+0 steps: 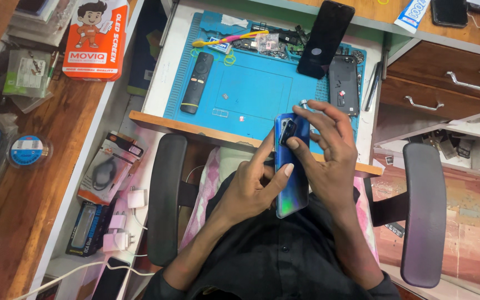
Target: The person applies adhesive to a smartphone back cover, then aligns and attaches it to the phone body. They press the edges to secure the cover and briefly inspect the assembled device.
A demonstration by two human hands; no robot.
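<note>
Looking down from the head camera, I see my two bare hands holding a blue smartphone (293,172) back side up, over my lap and the front edge of a workbench. My left hand (251,186) cradles the phone from the left, fingers curled around its edge and the thumb laid across the glossy blue back, so the grip is closed on the phone. My right hand (329,150) sits on the phone's right side, its thumb pressed on the dark camera module near the top left corner; the other fingers are fanned out and half open above the top edge, so this hand touches and steadies the phone but does not wrap it fully

Beyond the hands lies a blue work mat (251,91) on the bench. On it rest a black remote control (197,82) at the left, a black phone (325,39) lying slantwise at the top, a dark opened phone body (344,84) at the right, and a yellow and pink toothbrush (230,39) near the far edge. Small screws and parts are scattered about the mat, too small to tell apart. Black chair armrests (168,194) frame my body on both sides. White chargers (123,222) lie on the shelf to my left
</note>
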